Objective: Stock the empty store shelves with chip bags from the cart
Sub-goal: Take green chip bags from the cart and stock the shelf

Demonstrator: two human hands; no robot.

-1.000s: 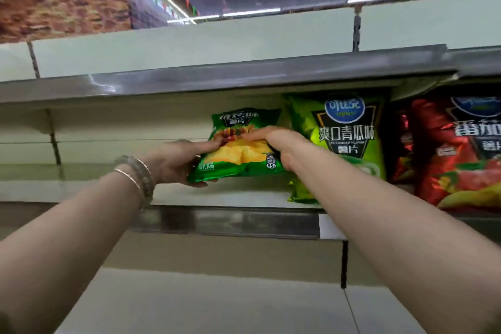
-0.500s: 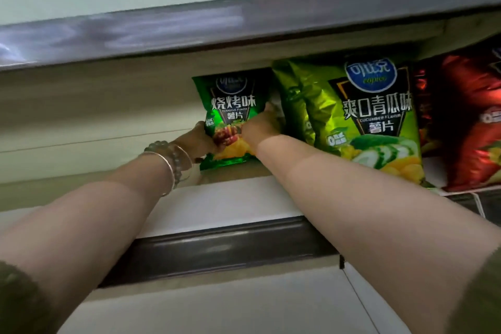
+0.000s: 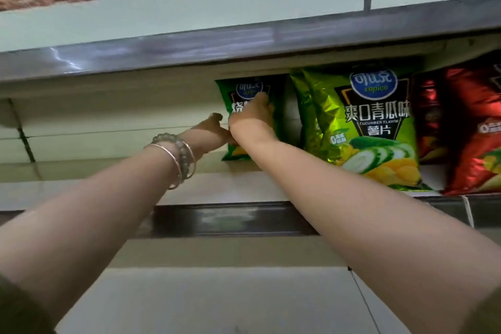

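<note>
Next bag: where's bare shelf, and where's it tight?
Bare shelf runs left of the dark green bag to the frame edge, plus a front strip before it. Tight: a narrow gap to the lime bag, which sits against the red bags; left hand and right hand are on the dark green bag.

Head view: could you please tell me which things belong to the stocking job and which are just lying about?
Job: small green chip bag, left hand, right hand, shelf.
Lying about: big cucumber chip bag, red chip bags, bracelets.
</note>
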